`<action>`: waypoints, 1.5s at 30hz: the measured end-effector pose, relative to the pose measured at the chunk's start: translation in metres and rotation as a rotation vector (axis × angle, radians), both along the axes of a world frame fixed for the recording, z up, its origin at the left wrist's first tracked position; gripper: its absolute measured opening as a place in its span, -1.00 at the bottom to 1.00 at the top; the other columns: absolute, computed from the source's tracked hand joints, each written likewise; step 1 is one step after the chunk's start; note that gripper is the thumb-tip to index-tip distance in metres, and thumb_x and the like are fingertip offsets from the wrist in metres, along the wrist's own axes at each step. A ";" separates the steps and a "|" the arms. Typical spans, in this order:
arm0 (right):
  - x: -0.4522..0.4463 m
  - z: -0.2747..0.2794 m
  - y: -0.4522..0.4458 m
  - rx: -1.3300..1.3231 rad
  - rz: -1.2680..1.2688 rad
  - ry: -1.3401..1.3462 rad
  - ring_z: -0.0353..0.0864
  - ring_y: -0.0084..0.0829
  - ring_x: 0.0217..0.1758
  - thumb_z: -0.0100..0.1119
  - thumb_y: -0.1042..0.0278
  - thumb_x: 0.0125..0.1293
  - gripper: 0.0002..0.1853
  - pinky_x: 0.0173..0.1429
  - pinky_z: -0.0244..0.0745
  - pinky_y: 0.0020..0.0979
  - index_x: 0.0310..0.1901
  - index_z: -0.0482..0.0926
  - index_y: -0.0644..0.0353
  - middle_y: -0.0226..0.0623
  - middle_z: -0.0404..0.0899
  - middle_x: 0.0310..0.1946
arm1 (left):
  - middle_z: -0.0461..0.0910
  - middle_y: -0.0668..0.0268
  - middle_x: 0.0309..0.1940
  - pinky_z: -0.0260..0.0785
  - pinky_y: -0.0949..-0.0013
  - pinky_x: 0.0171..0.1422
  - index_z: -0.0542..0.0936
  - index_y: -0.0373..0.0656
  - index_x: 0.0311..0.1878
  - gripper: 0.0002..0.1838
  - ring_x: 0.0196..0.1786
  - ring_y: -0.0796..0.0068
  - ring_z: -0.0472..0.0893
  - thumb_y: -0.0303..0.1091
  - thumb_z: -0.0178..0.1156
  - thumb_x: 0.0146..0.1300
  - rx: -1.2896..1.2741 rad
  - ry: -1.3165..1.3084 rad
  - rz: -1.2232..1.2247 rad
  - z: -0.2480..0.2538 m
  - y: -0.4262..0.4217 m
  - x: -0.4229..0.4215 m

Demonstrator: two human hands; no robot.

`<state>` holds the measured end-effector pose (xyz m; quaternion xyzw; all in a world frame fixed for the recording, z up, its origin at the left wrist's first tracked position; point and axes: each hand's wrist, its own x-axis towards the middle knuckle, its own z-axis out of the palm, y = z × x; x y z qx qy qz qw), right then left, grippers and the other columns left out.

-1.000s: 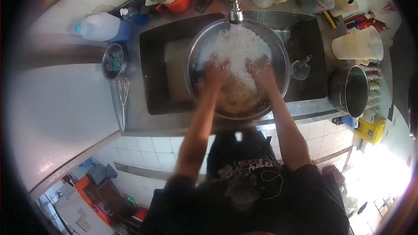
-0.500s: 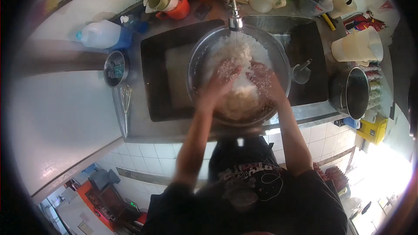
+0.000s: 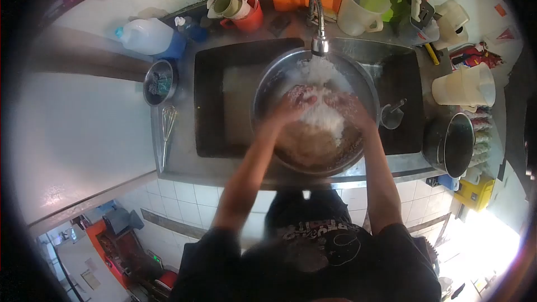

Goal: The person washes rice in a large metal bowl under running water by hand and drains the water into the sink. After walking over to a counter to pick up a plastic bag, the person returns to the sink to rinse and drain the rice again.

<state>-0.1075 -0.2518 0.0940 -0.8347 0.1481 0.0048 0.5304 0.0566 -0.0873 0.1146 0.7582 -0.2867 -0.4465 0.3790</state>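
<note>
A wide metal bowl (image 3: 263, 86) rests across the sink, holding white rice (image 3: 324, 118) and cloudy water. My left hand (image 3: 293, 105) is in the bowl's left half, its fingers curled inward around rice, with grains stuck to them. Facing it from the other side, my right hand (image 3: 349, 109) is also cupped on rice, its fingertips partly covered by grains. Between the two hands lies a mound of rice. Above the far rim hangs the faucet head (image 3: 320, 46), with water coming down into the bowl.
Left of the sink (image 3: 215, 152) are a whisk (image 3: 168, 134), a small metal bowl (image 3: 159, 100) and a jug of blue liquid (image 3: 148, 39). On the right are a clear cup (image 3: 391, 116), a white pitcher (image 3: 464, 86) and a metal pot (image 3: 450, 145). A red mug (image 3: 248, 20) stands behind.
My hands have drawn in around the rice, which has shifted in the bowl and exposed more cloudy water near me. The whole view has shifted, so the sink appears lower.
</note>
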 end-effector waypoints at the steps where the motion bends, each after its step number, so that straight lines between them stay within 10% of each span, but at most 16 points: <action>1: 0.003 -0.001 0.001 0.002 -0.001 -0.001 0.48 -0.30 0.08 0.12 0.32 0.29 -0.47 0.07 0.43 -0.41 0.22 0.26 0.40 -0.13 0.46 0.09 | 0.29 0.06 0.26 0.12 0.20 0.34 0.35 -0.22 0.23 -0.35 0.30 0.17 0.29 0.10 0.07 0.25 -0.166 -0.216 0.001 -0.015 0.002 0.001; 2: 0.006 -0.007 0.002 -0.009 -0.172 -0.061 0.49 -0.29 0.07 0.12 0.31 0.29 -0.45 0.07 0.43 -0.40 0.24 0.24 0.36 -0.12 0.46 0.09 | 0.31 0.10 0.25 0.12 0.21 0.34 0.37 -0.22 0.21 -0.36 0.28 0.18 0.31 0.10 0.08 0.24 -0.331 -0.432 0.002 -0.035 0.006 0.002; 5: 0.030 -0.068 -0.012 1.319 -0.492 -0.310 0.50 -0.32 0.06 0.11 0.30 0.30 -0.43 0.07 0.44 -0.40 0.28 0.17 0.26 -0.16 0.48 0.06 | 0.41 0.18 0.15 0.17 0.24 0.28 0.44 -0.18 0.13 -0.43 0.18 0.25 0.38 0.09 0.09 0.24 -0.213 -0.877 0.195 -0.136 -0.026 0.017; 8: 0.045 -0.096 0.001 0.197 -0.398 -0.130 0.51 -0.39 0.03 0.09 0.27 0.33 -0.49 0.03 0.45 -0.42 0.25 0.24 0.22 -0.22 0.49 0.03 | 0.48 0.20 0.07 0.20 0.28 0.22 0.44 -0.16 0.14 -0.45 0.11 0.31 0.42 0.07 0.11 0.25 -0.090 -0.149 0.255 -0.099 -0.042 0.029; 14: 0.008 -0.006 0.043 0.873 -0.250 -0.205 0.48 -0.43 0.05 0.19 0.21 0.26 -0.43 0.07 0.42 -0.39 0.23 0.27 0.26 -0.28 0.50 0.01 | 0.44 0.17 0.13 0.12 0.23 0.35 0.38 -0.17 0.22 -0.37 0.21 0.22 0.39 0.04 0.17 0.19 -0.126 0.181 -0.128 -0.026 0.022 0.011; 17: -0.010 -0.004 0.046 -0.142 -0.193 -0.237 0.47 -0.39 0.08 0.21 0.22 0.23 -0.44 0.13 0.38 -0.36 0.21 0.32 0.25 -0.21 0.49 0.06 | 0.32 0.02 0.24 0.08 0.09 0.38 0.42 -0.22 0.17 -0.41 0.33 0.01 0.24 0.04 0.12 0.22 -0.182 -0.782 -0.224 -0.033 0.033 0.001; 19: 0.006 -0.008 0.033 -0.474 -0.376 -0.140 0.35 -0.16 0.24 0.16 0.26 0.24 -0.50 0.27 0.28 -0.21 0.17 0.38 0.29 -0.02 0.39 0.15 | 0.26 -0.13 0.25 -0.01 0.10 0.43 0.29 -0.37 0.25 -0.23 0.34 0.01 0.24 0.09 0.14 0.18 -0.137 -0.727 0.009 -0.055 0.017 -0.005; 21: 0.019 -0.040 0.025 0.186 -0.386 -0.190 0.32 -0.11 0.25 0.13 0.20 0.26 -0.56 0.29 0.24 -0.20 0.12 0.46 0.23 0.06 0.37 0.15 | 0.23 -0.16 0.27 0.01 0.09 0.42 0.26 -0.39 0.27 -0.15 0.34 0.00 0.23 0.23 0.03 0.19 0.158 -0.663 0.222 -0.071 -0.003 -0.009; 22: 0.027 -0.051 0.021 -0.059 -0.372 -0.136 0.36 -0.15 0.21 0.11 0.15 0.28 -0.58 0.27 0.25 -0.23 0.08 0.50 0.24 0.04 0.37 0.16 | 0.23 -0.16 0.27 0.01 0.09 0.42 0.26 -0.39 0.27 -0.15 0.34 0.00 0.23 0.23 0.03 0.19 0.160 -0.661 0.222 -0.072 -0.013 -0.001; 28: 0.045 -0.015 0.039 0.186 -0.690 -0.025 0.51 -0.27 0.03 0.02 0.03 0.34 -0.52 0.15 0.34 -0.33 -0.01 0.54 0.35 -0.01 0.50 0.02 | 0.21 -0.07 0.30 0.01 0.26 0.41 0.23 -0.30 0.32 -0.23 0.35 0.12 0.23 0.22 -0.16 0.32 0.081 0.310 0.276 0.012 -0.023 -0.010; 31: 0.041 0.009 0.055 0.256 -0.792 -0.102 0.54 -0.30 -0.02 0.00 0.09 0.37 -0.56 0.06 0.39 -0.37 -0.07 0.56 0.40 -0.05 0.61 -0.14 | 0.21 0.05 0.32 0.06 0.32 0.39 0.20 -0.28 0.34 -0.26 0.33 0.21 0.27 0.18 -0.19 0.36 -0.180 0.458 0.393 -0.046 -0.015 -0.039; 37: 0.035 -0.055 0.079 0.157 -0.505 -0.395 0.22 -0.33 0.35 -0.17 0.25 0.43 -0.51 0.40 0.07 -0.38 0.28 0.19 0.41 -0.10 0.24 0.29 | 0.27 0.28 0.28 0.11 0.37 0.38 0.16 -0.15 0.37 -0.35 0.28 0.42 0.30 0.11 -0.20 0.40 -0.600 1.116 0.541 -0.052 -0.015 -0.045; 39: 0.036 -0.003 0.079 0.614 -0.552 -0.213 0.31 -0.35 0.26 -0.21 0.27 0.45 -0.57 0.33 0.21 -0.40 0.22 0.27 0.38 -0.12 0.35 0.17 | 0.27 0.30 0.28 0.13 0.40 0.36 0.13 -0.15 0.39 -0.38 0.27 0.46 0.32 0.04 -0.18 0.42 -0.622 1.228 0.556 -0.039 -0.019 -0.049; 42: -0.001 -0.018 0.068 0.558 -0.331 -0.248 0.16 -0.22 0.37 -0.15 0.22 0.42 -0.51 0.44 0.01 -0.24 0.29 0.17 0.31 -0.07 0.22 0.26 | 0.33 0.31 0.24 0.21 0.37 0.32 0.10 -0.19 0.39 -0.36 0.22 0.45 0.37 0.03 -0.14 0.41 -0.757 1.062 0.418 -0.010 -0.035 -0.037; 44: -0.017 -0.008 0.083 0.624 -0.177 -0.083 0.01 -0.19 0.46 -0.12 0.20 0.41 -0.42 0.48 -0.11 -0.20 0.37 0.05 0.23 -0.05 0.07 0.36 | 0.32 0.23 0.28 0.09 0.18 0.40 0.40 -0.15 0.21 -0.46 0.33 0.26 0.27 0.06 -0.13 0.37 -0.556 -0.163 -0.202 -0.027 -0.037 -0.012; 45: -0.019 0.018 0.095 0.000 -0.085 0.093 -0.04 -0.10 0.46 -0.09 0.22 0.38 -0.39 0.46 -0.11 -0.10 0.39 0.01 0.20 0.00 0.00 0.38 | 0.32 0.23 0.28 0.09 0.18 0.40 0.40 -0.15 0.21 -0.46 0.33 0.26 0.27 0.06 -0.13 0.37 -0.560 -0.163 -0.198 -0.034 -0.032 -0.006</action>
